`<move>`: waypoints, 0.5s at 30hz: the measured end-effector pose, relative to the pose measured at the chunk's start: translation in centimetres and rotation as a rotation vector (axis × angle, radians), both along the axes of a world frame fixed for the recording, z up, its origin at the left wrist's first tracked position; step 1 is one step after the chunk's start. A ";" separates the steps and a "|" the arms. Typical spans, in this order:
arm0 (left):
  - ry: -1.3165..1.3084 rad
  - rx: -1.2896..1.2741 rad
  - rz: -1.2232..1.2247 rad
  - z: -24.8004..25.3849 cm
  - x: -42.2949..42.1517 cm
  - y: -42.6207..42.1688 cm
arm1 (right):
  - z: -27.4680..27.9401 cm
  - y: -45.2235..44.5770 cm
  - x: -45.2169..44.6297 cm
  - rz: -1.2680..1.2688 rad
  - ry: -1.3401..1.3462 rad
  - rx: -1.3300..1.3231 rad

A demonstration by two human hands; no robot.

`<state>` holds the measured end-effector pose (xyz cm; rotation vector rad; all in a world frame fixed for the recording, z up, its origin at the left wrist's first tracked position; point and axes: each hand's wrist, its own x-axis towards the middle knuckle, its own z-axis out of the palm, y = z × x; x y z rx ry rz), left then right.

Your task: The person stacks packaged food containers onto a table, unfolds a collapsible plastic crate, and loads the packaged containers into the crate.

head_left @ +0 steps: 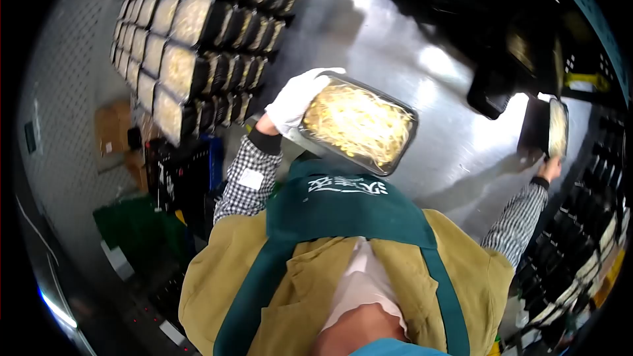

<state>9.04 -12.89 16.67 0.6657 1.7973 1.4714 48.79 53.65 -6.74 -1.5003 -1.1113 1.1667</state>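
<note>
Left hand (298,101): gloved, grasping a sprout tray (361,122) by its edge
Right hand (552,169): bare, gripping a second tray (558,129) at its near end
Packed trays (179,29): stacked beyond the left hand

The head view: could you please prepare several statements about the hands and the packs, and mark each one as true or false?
1. The left hand, in a white glove, holds a sprout pack. True.
2. The right hand touches a second pack. True.
3. The right hand wears a white glove too. False: no glove shows on it.
4. A stack of packs stands left of the left hand. True.
5. The sprout pack's contents are dark red. False: they are pale and yellowish.
</note>
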 end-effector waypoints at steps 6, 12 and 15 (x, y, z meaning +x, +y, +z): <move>-0.069 -0.090 -0.020 2.4 0.2 0.9 | 15.9 -15.9 -0.7 0.340 -0.583 0.511; -0.072 0.078 0.027 -0.4 0.1 -0.3 | 29.0 -36.1 -6.4 0.557 0.014 0.224; -0.157 0.021 0.124 2.9 -0.2 -0.6 | 30.6 -43.9 -11.2 0.740 0.171 0.045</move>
